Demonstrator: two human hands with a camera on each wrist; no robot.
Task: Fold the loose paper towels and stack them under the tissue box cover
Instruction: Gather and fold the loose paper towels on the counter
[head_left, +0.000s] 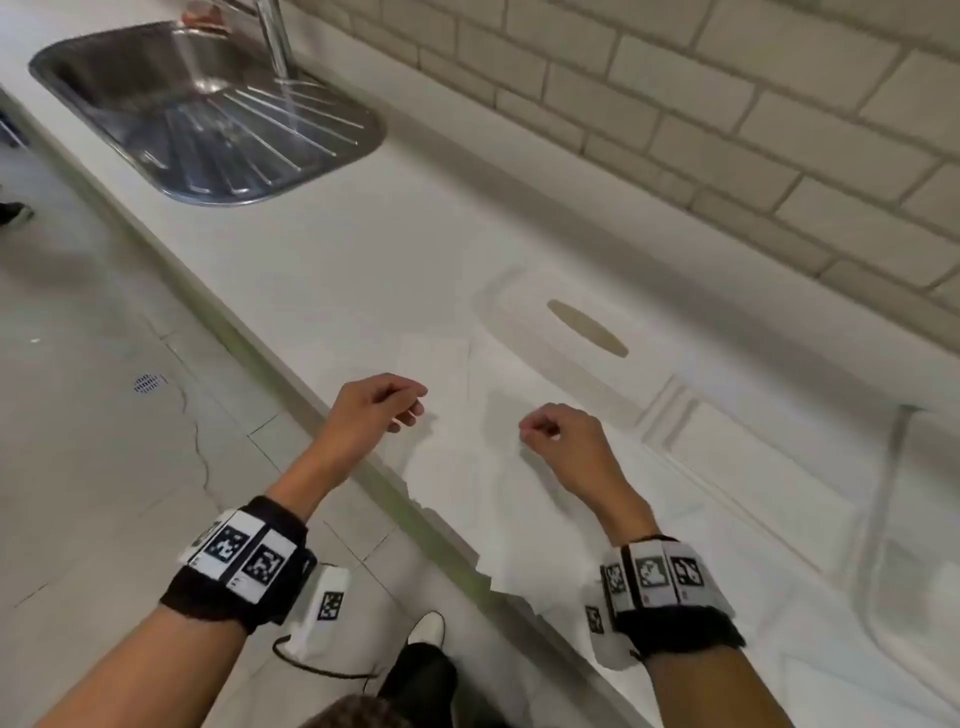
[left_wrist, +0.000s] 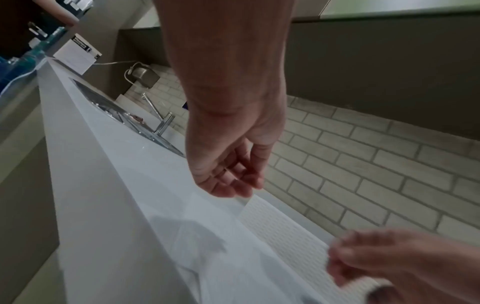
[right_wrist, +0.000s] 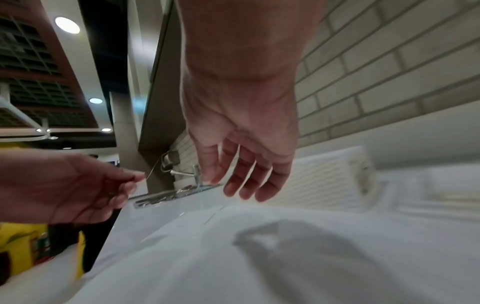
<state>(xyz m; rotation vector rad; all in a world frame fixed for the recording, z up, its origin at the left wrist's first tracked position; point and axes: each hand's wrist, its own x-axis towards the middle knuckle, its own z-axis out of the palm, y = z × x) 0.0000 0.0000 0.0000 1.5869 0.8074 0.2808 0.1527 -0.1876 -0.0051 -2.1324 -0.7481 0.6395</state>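
Fingers (left_wrist: 233, 185) just above loose paper towels (head_left: 467, 493); apart

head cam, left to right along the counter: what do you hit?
sink → faucet → left hand → right hand → tissue box cover, oval slot on top. Loose paper towels lie below both hands, so unranked.

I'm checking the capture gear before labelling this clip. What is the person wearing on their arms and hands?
Both forearms are bare, no sleeves or gloves. The left hand and right hand each have a black wristband carrying white tiles printed with black square marker codes. A thin black cable hangs under the left band.
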